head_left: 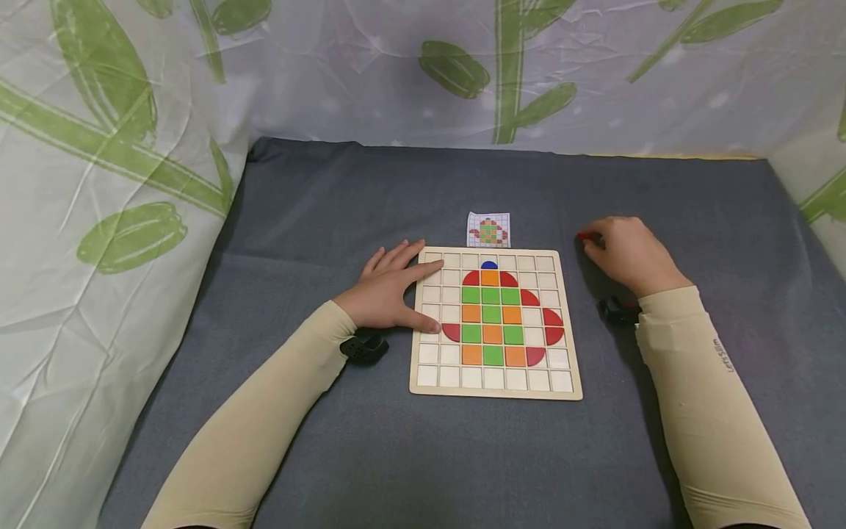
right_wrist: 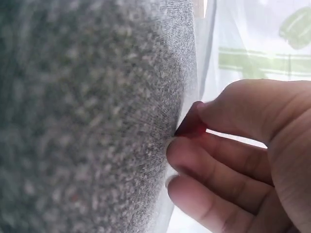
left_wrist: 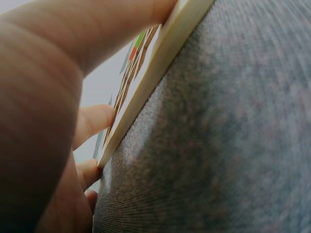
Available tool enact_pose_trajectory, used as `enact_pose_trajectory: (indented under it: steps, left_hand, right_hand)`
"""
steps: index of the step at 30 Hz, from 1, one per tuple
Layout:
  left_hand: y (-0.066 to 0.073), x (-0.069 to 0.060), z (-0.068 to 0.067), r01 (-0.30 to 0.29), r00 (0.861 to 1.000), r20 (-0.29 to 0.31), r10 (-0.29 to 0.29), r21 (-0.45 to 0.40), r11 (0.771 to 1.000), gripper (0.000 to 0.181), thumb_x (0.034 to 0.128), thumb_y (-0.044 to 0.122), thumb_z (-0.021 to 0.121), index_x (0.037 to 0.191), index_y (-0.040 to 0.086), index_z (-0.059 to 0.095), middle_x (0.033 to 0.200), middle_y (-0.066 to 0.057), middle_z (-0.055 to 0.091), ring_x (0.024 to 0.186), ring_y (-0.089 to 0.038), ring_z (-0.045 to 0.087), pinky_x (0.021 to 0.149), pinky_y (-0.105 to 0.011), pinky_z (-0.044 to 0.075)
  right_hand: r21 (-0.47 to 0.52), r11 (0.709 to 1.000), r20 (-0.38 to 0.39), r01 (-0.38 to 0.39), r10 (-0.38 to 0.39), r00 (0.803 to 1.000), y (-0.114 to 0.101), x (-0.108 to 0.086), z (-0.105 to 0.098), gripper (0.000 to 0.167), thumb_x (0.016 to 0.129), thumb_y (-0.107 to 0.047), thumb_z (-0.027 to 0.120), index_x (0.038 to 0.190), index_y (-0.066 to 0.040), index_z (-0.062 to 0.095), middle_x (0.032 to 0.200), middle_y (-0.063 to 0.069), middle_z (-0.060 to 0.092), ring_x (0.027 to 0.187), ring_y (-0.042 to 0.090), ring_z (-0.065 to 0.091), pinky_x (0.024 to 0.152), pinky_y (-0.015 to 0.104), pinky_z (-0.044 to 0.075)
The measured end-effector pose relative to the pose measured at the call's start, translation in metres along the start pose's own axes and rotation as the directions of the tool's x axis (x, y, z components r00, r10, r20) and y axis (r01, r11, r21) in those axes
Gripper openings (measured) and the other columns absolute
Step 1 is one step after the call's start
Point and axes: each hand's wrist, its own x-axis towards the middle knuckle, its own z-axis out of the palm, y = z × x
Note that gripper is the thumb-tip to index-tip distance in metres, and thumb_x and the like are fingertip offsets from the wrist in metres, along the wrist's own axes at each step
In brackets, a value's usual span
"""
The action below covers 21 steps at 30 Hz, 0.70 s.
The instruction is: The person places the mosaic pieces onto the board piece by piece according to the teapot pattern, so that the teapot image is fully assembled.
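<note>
A wooden grid board (head_left: 496,394) lies flat on the cloth. In its cells sit green and orange square tiles, red quarter-round tiles and one blue half-round piece (head_left: 489,265) at the top. My left hand (head_left: 386,290) rests on the board's left side, thumb and forefinger spread over the rim, the fingers fairly straight. To the right of the board, my right hand (head_left: 631,253) pinches a small red tile (right_wrist: 192,122) between thumb and fingertips, low over the cloth. The fingers partly cover that tile, so its full shape is hidden.
A small printed card (head_left: 489,230) showing a similar coloured pattern lies just behind the board. Grey cloth (head_left: 370,455) covers the table. White curtains with green leaf prints (head_left: 370,88) hang at the back and sides.
</note>
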Motion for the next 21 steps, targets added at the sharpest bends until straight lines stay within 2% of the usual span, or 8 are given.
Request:
enact_pose_trajectory:
  steps: [6,11,16,21]
  left_hand:
    - [0.001,0.002,0.002,-0.002,1.000,-0.001,0.002,0.006,1.000,0.109,0.0790,0.066,0.084,0.167,0.031,0.032,0.178,-0.003,0.003,0.164,-0.027,-0.005,0.128,-0.056,-0.010]
    - [0.000,0.002,0.002,-0.002,1.000,0.001,0.002,0.005,1.000,0.109,0.0788,0.067,0.084,0.167,0.031,0.031,0.178,-0.003,0.002,0.164,-0.027,-0.006,0.128,-0.055,-0.010]
    - [-0.002,0.001,0.001,0.006,1.000,0.000,-0.006,0.007,1.000,0.108,0.0793,0.067,0.083,0.167,0.031,0.031,0.178,-0.003,0.002,0.164,-0.027,-0.006,0.128,-0.055,-0.010]
    - [-0.001,0.001,0.002,0.009,1.000,0.000,-0.009,0.002,1.000,0.108,0.0793,0.066,0.083,0.167,0.031,0.032,0.178,-0.003,0.003,0.164,-0.028,-0.005,0.128,-0.055,-0.009]
  right_hand:
    - [0.026,0.999,-0.039,-0.025,0.026,0.999,0.000,-0.004,-0.001,0.026,0.099,-0.002,0.056,0.114,0.005,0.076,0.110,0.027,0.074,0.091,0.038,0.067,0.082,0.056,0.055]
    - [0.044,0.999,-0.064,-0.005,0.008,0.998,-0.003,-0.008,-0.002,0.023,0.100,-0.001,0.059,0.113,0.005,0.076,0.109,0.026,0.074,0.092,0.039,0.068,0.083,0.056,0.055]
    - [0.110,0.994,-0.082,0.020,-0.011,0.997,-0.023,-0.009,-0.003,0.019,0.100,-0.001,0.063,0.112,0.004,0.077,0.110,0.025,0.073,0.094,0.039,0.068,0.083,0.056,0.056]
    - [0.187,0.982,-0.042,0.022,-0.015,0.999,-0.050,-0.012,-0.001,0.020,0.099,0.001,0.064,0.116,0.005,0.075,0.112,0.024,0.071,0.098,0.037,0.067,0.085,0.056,0.058]
